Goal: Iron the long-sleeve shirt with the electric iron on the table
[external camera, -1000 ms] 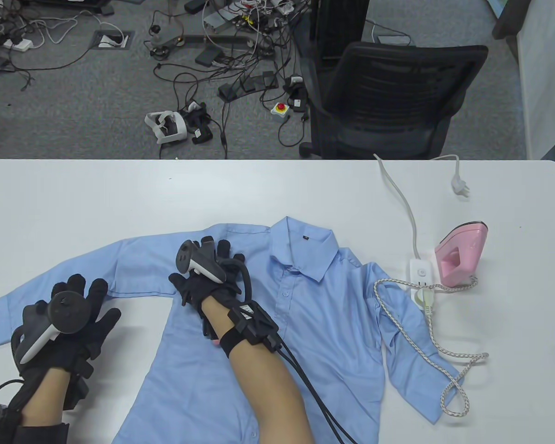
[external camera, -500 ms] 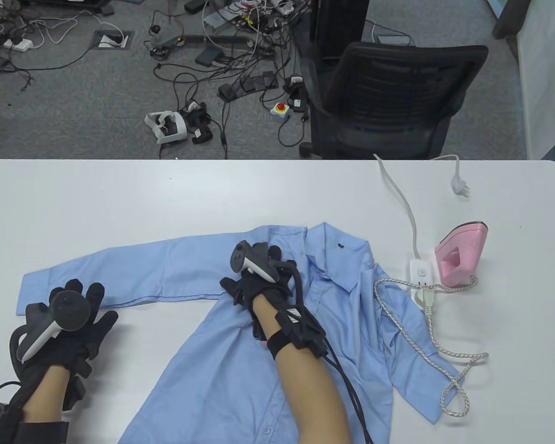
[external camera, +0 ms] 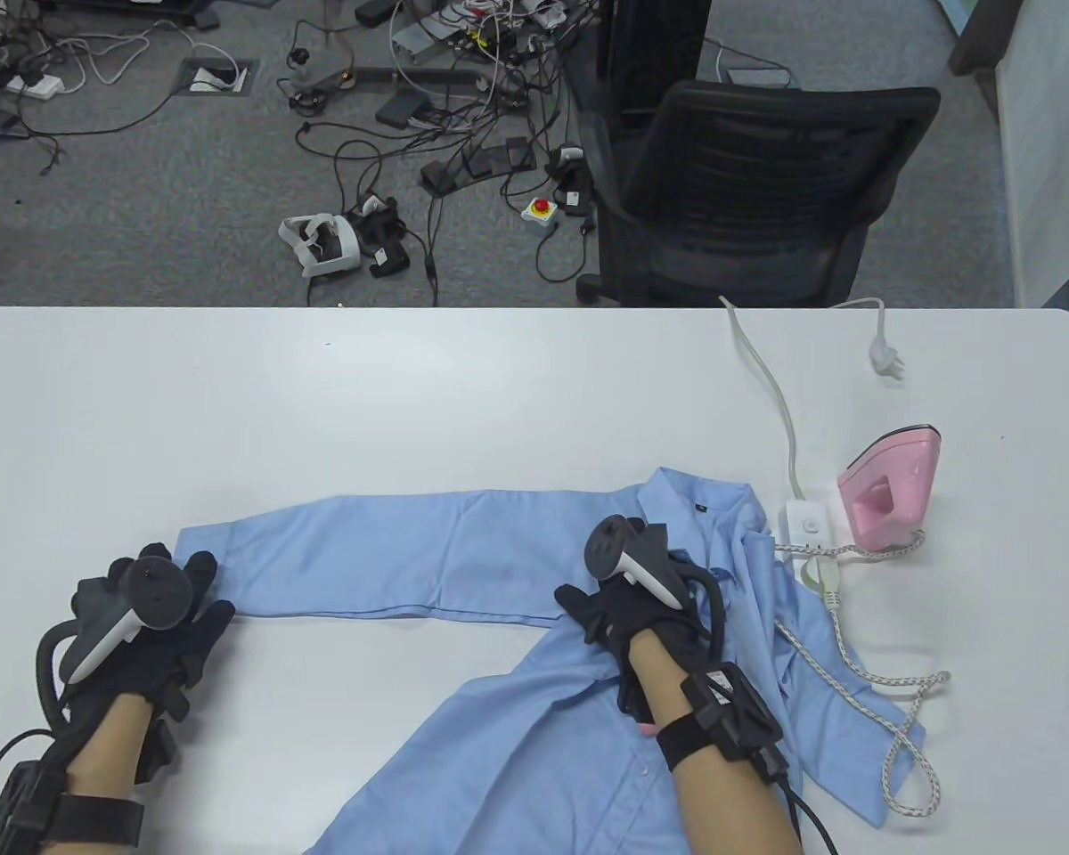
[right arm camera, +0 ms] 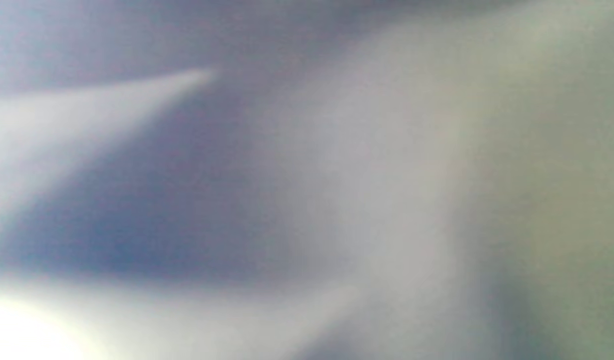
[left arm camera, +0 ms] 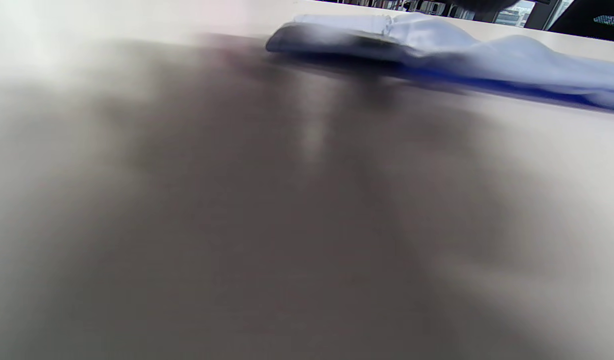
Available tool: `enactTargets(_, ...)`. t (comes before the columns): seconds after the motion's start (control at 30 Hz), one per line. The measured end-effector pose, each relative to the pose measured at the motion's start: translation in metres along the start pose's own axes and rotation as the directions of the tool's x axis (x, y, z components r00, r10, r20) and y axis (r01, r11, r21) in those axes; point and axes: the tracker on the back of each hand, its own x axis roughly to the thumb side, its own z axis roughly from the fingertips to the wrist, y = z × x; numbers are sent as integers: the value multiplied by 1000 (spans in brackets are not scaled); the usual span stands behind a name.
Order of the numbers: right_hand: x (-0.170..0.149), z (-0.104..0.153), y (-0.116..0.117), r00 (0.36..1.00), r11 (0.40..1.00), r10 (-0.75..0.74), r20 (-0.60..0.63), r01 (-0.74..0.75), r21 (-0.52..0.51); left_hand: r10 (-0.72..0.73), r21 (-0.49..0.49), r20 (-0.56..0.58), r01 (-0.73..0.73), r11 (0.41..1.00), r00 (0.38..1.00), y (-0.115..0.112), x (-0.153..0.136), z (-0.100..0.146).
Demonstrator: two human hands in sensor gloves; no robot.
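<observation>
A light blue long-sleeve shirt lies front up on the white table, its left sleeve stretched out to the left and its collar near the power strip. My right hand rests flat on the shirt's shoulder beside the collar, the thumb spread out. My left hand lies flat on the table with spread fingers, fingertips at the sleeve's cuff. The cuff shows in the left wrist view. The pink iron stands on its heel at the right, untouched. The right wrist view is a blur of blue cloth.
A white power strip lies beside the iron, its white cable and plug running to the far edge. The iron's braided cord loops over the shirt's right sleeve. An office chair stands beyond the table.
My right hand has slid the whole shirt to the right, up against the power strip and cord. The left sleeve has straightened. My left hand has stayed near the cuff end.
</observation>
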Motion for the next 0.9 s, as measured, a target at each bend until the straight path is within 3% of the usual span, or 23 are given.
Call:
enactTargets(0.27, -45, 23, 9, 1000, 1000, -9, -21, 9, 22, -123, -52, 34, 125, 991, 992, -14, 38, -12)
enactTargets(0.7, -73, 22, 6, 999, 998, -23, -38, 25, 50, -111, -60, 43, 113, 992, 993, -18, 43, -9)
enactTargets(0.9, -78, 26, 6, 998, 997, 38, -58, -33, 72, -91, -71, 52, 95, 993, 994, -18, 43, -12)
